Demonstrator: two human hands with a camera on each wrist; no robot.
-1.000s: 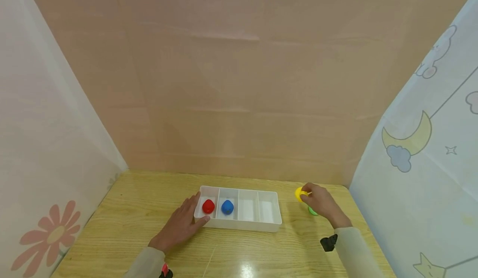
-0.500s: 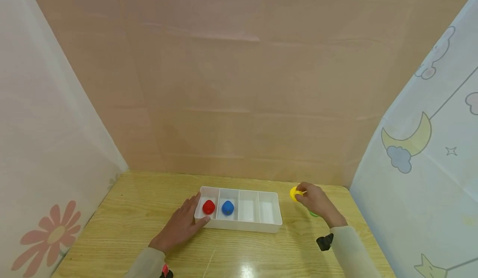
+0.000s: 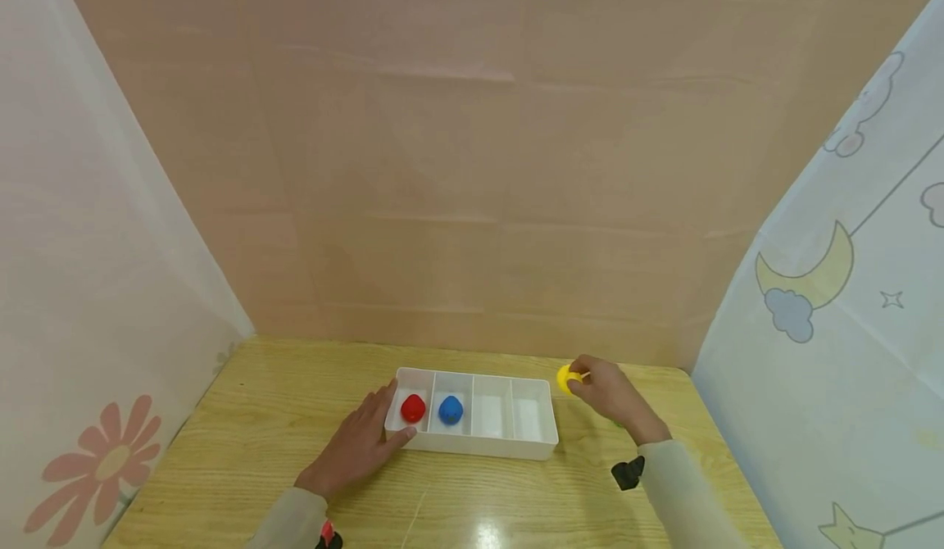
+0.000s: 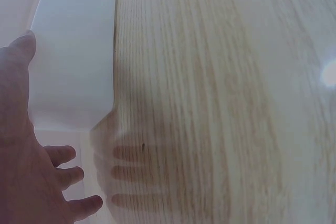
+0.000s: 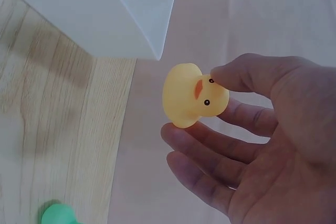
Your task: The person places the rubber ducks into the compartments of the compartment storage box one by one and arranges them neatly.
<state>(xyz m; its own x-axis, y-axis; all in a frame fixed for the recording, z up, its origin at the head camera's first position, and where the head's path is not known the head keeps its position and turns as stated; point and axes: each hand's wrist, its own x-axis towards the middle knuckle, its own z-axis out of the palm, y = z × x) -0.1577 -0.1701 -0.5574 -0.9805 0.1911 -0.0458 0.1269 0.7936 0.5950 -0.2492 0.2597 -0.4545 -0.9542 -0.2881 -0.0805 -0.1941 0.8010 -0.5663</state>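
My right hand pinches a yellow rubber duck by its head between thumb and fingers, in the air just right of a white divided tray. In the right wrist view the duck's orange beak and black eyes show, and the tray's corner is close by. At the tray's left end rests my left hand, fingers fairly straight along the end and thumb at the front wall. A rounded red toy lies in the leftmost compartment and a rounded blue toy in the one beside it. Both right-hand compartments are bare.
A green toy sits on the wooden table, mostly hidden below my right hand in the head view. A brown sheet stands behind the table, and printed white sheets flank both sides.
My right hand has carried the yellow rubber duck leftward, closer to the tray's right end. The left hand and tray have stayed in place.
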